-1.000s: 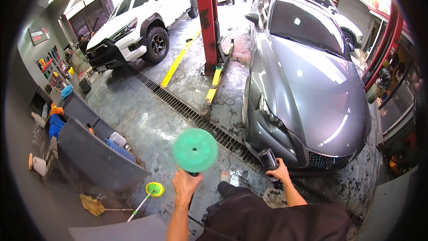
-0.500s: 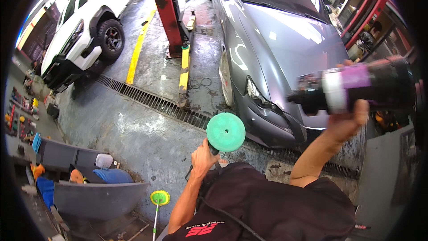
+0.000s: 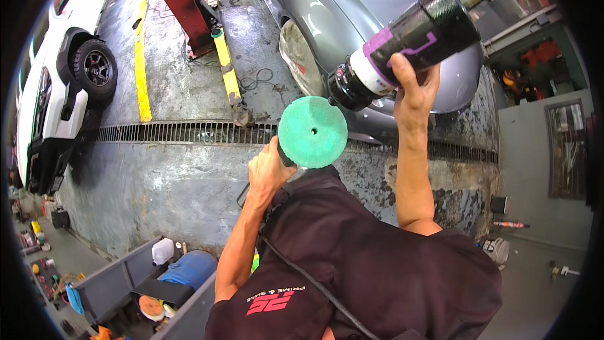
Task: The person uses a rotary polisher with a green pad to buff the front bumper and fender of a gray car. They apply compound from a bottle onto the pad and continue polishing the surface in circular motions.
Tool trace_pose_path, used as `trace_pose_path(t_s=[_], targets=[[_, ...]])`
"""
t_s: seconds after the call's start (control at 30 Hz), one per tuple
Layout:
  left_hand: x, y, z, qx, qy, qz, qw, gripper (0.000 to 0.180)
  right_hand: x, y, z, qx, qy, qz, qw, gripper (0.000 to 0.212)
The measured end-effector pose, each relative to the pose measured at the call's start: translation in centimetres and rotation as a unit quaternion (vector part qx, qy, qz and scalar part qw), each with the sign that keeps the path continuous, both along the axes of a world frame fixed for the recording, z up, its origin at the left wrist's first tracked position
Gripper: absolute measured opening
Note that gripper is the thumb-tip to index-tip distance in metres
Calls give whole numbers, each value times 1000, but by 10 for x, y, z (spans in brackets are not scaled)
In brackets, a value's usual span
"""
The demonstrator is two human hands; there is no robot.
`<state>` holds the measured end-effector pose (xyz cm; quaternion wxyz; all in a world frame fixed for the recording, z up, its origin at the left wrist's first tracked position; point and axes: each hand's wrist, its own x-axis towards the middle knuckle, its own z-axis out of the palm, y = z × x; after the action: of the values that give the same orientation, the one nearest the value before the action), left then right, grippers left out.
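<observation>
My left hand (image 3: 269, 167) is closed around the dark handle of a polisher, whose body is mostly hidden behind its round green foam pad (image 3: 305, 146). The pad faces up toward me, with a small hole at its middle. In my right hand (image 3: 415, 91) is a black bottle (image 3: 434, 25) with a purple and white label. It tilts down to the left, its black nozzle end close to the pad's upper right rim. Whether the nozzle touches the foam, I cannot tell. No liquid shows on the pad. A dark cord (image 3: 308, 277) runs across my black shirt.
Ahead stands a grey car (image 3: 343, 22), its front wheel covered in pale plastic. A red lift post (image 3: 182, 9) with a yellow arm (image 3: 226, 66) is left of it; a white pickup (image 3: 66, 97) stands farther left. A floor grate (image 3: 189, 133) crosses behind the pad. A grey cart (image 3: 104, 277) holds a blue container.
My right hand has brought the bottle in from the far right, and its nozzle now points down at the pad. The left hand still holds the polisher. The whole view has turned.
</observation>
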<state>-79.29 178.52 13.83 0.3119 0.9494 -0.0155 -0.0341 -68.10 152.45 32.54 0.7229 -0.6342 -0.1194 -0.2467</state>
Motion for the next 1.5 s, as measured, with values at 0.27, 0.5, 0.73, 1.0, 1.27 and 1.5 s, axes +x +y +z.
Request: trace_pose_path(t_s=[0.27, 0.5, 0.73, 1.0, 1.27, 1.5], targets=[[52, 82, 33, -28, -17, -25, 999, 68, 29, 70, -31, 72, 52, -33, 996, 47], [115, 132, 35, -42, -30, -31, 998, 67, 96, 114, -45, 138, 66, -44, 987, 43], [193, 170, 34, -21, -9, -48, 999, 80, 181, 148, -49, 105, 55, -50, 992, 44], [267, 194, 29, -7, 72, -20, 997, 81, 228, 150, 64, 48, -129, -208, 968, 64], [312, 235, 14, -10, 109, -16, 994, 86, 264, 188, 44, 168, -54, -179, 968, 65], [326, 317, -3, -41, 47, -27, 998, 71, 301, 336, -8, -29, 3, -70, 997, 47]])
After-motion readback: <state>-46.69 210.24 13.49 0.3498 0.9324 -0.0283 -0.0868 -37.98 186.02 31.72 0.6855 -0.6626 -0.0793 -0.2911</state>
